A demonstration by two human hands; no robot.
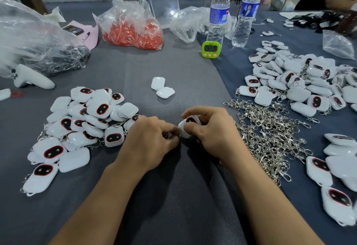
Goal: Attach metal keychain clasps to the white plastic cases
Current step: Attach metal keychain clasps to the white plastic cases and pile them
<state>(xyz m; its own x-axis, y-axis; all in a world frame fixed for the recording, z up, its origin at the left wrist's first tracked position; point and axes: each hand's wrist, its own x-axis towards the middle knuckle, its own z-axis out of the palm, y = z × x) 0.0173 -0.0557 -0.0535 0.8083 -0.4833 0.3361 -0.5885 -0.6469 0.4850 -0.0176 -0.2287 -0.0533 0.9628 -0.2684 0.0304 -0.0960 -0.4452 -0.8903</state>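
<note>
The right hand (210, 132) is curled round a white case (184, 127), which is gripped between thumb and fingers just above the worktop (173, 186), its dark face turned up. The left hand (152, 142) is closed, fingertips pinched against the case's lower corner, where a glint of a metal clasp (180, 135) is seen; most of the clasp is hidden by the fingers, so whether its ring is already threaded cannot be told.

The step in hand is judged to be the hooking of the ring through the case's loop. It would be done best with the case held steady and its loop corner kept turned toward the left fingertips, the ring spread only as far as needed, then checked to be fully closed so that it cannot slip off.

A heap of loose clasps (270, 140) lies just to the right. Cases already fitted with clasps are piled to the left (87, 121). 2 plain cases (163, 88) lie apart beyond the hands, and a green timer (211, 49) stands farther back.
</note>
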